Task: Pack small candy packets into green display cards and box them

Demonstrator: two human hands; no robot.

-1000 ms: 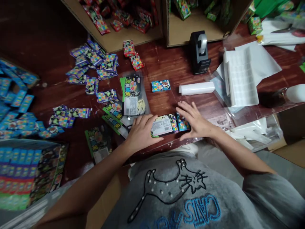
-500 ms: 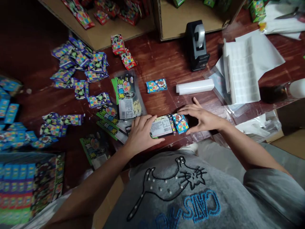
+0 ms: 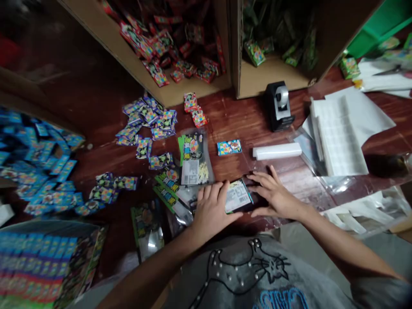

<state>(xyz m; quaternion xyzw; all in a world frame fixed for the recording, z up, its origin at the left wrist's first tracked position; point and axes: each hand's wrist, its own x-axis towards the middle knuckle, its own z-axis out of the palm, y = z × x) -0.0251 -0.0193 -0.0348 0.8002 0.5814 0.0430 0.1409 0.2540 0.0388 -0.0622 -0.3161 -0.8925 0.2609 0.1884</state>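
Note:
A flat printed packet (image 3: 238,196) with a white barcode label lies near the table's front edge between my hands. My left hand (image 3: 210,208) covers its left end, fingers along the top side and thumb at the lower edge. At the right end, my right hand (image 3: 278,198) has its fingertips at the upper corner and its thumb by the lower corner, holding it from both sides. Behind them sits a small blue candy box (image 3: 229,147). More flat printed packets (image 3: 195,159) in clear plastic lie left of that box, overlapping.
Purple sachets (image 3: 146,116) are heaped at left, and blue boxes (image 3: 41,150) pile up farther left. Cardboard boxes (image 3: 236,64) with red and green packs stand behind. A tape dispenser (image 3: 278,107), a white roll (image 3: 277,151) and label sheets (image 3: 337,137) lie at right.
The view has shifted, showing more of the boxes behind. The blue box that was beside my right fingers at the packet's end no longer shows; my right hand is now against the packet.

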